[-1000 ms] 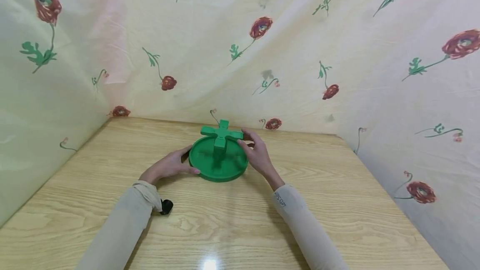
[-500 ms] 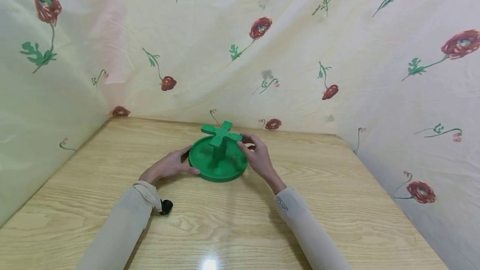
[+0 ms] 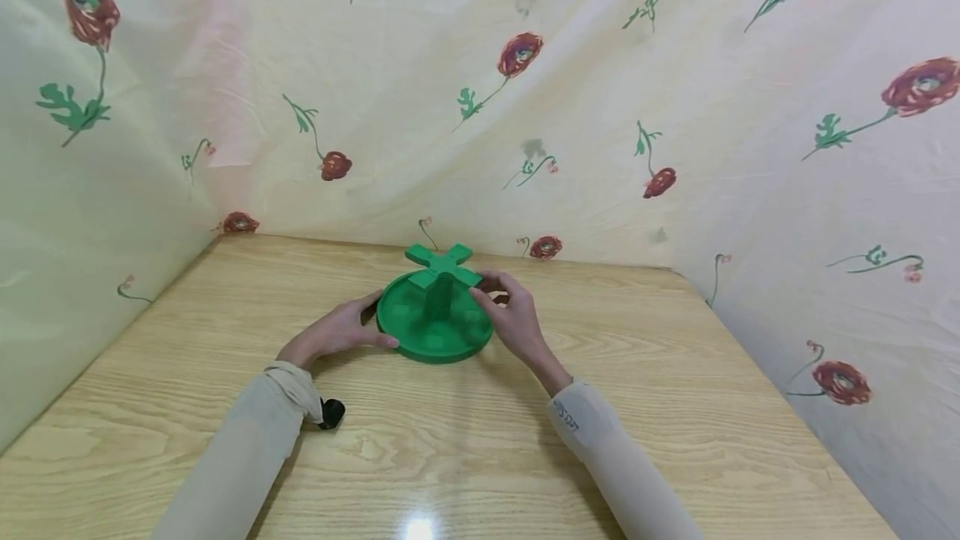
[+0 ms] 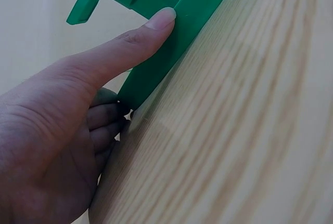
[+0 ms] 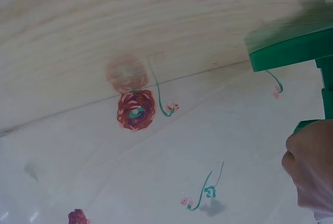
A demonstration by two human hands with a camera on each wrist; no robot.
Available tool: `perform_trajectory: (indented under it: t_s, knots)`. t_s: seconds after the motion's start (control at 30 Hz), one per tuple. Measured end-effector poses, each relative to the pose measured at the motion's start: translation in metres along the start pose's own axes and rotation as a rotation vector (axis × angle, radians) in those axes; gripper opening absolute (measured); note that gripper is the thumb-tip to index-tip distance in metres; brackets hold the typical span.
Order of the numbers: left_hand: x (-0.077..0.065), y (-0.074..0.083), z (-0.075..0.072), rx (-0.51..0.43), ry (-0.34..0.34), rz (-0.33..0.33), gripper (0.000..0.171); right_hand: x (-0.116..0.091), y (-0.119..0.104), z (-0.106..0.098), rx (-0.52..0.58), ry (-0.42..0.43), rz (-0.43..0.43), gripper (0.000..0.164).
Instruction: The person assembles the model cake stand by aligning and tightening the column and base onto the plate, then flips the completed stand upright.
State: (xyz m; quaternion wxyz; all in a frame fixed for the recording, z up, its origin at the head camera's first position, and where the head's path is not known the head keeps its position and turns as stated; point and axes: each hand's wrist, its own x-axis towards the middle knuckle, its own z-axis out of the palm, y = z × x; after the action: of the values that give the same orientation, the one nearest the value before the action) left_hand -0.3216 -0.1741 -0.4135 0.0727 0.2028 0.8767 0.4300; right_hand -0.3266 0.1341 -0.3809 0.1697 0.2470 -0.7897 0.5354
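Note:
A green plastic stand rests on the table, with a round rimmed base point(image 3: 397, 332), an upright post point(image 3: 438, 305) and a four-armed cross point(image 3: 442, 263) on top. My left hand point(image 3: 341, 330) grips the base's left side. In the left wrist view its thumb point(image 4: 161, 18) lies on the rim point(image 4: 195, 26) and its other fingers curl by the outer edge. My right hand point(image 3: 517, 315) pinches the cross's near-right arm between thumb and fingers. The right wrist view catches only part of this hand point(image 5: 315, 167), beside the post, with the pinched tip hidden.
The wood-grain table point(image 3: 450, 457) meets flower-printed sheeting point(image 3: 420, 107) at the back and both sides. A small black object point(image 3: 332, 413) sits by the left cuff.
The cross has turned clockwise, seen from above, and its right arm has come nearer me. My right hand has shifted slightly toward me with it; my left hand and the base stay put.

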Motion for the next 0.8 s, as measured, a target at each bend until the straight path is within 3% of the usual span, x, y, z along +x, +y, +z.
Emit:
perform_trajectory:
  t_s: [0.47, 0.7, 0.8]
  knots:
    - [0.0, -0.001, 0.0, -0.001, 0.001, -0.007, 0.112, -0.009, -0.013, 0.004, -0.004, -0.026, -0.023, 0.026]
    - [0.001, 0.0, 0.0, 0.002, 0.002, 0.0, 0.112, 0.001, -0.004, -0.005, -0.061, 0.073, -0.048, 0.024]
    - [0.0, -0.001, 0.0, 0.003, 0.002, -0.002, 0.112, 0.008, 0.003, -0.009, -0.053, 0.069, -0.029, 0.03]
